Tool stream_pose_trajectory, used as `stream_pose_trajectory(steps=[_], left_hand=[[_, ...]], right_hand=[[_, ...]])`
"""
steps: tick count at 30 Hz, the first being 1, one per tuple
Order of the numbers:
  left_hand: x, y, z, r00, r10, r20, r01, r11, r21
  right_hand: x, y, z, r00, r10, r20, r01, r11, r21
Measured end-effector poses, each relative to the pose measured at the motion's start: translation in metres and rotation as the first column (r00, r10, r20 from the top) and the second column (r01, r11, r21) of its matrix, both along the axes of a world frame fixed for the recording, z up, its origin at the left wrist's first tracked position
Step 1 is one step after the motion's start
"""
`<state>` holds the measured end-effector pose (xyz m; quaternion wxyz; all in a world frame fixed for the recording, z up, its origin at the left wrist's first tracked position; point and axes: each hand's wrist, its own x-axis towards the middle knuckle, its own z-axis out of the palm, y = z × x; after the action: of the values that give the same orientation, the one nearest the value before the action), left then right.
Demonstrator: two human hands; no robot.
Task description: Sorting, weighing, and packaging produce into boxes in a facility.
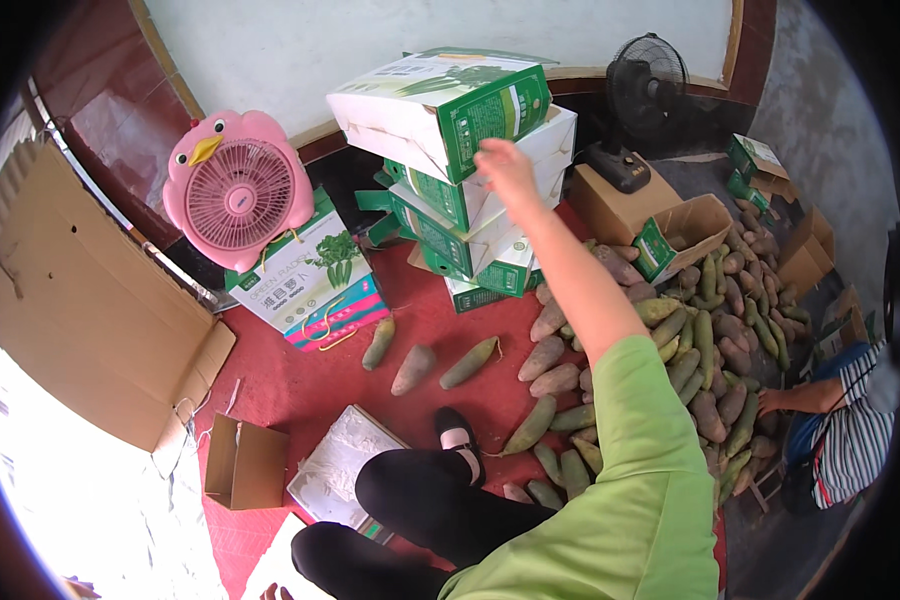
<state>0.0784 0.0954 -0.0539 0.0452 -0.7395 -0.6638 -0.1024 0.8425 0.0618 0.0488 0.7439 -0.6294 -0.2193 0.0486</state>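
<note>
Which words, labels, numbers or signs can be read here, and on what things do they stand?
I leave wording uncopied, but print stands here:
Pink bird-shaped fan: hub label, too small to read.
White-and-green carton beside it: large print, readable.
Stack's top carton: small print on green side, unreadable.
Black fan's base: marking, blurred.

Head-worn fisheye, looking down and forward over nearby knees [420,490]

Right arm [592,280] stretched out ahead

I reach forward and up, elbow nearly straight, forearm bare. My right hand [508,172] has its fingers bent, pointing leftward. Of my left hand [276,593], only fingertips show at the lower edge.
</note>
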Motion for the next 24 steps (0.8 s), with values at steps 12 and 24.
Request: stream_pose_trajectory(steps=[12, 24], left_hand=[[0.047, 0.014, 0.053, 0.996, -0.073, -0.06, 0.076, 0.996, 0.042], [0.075, 0.031, 0.068, 0.995, 0.094, -0.02, -0.095, 0.995, -0.034]], right_hand=[[0.116, -0.025, 0.027, 0.935, -0.099, -0.34, 0.097, 0.995, -0.025], [0.077, -0.008, 0.023, 0.928, 0.26, -0.265, -0.24, 0.965, 0.106]])
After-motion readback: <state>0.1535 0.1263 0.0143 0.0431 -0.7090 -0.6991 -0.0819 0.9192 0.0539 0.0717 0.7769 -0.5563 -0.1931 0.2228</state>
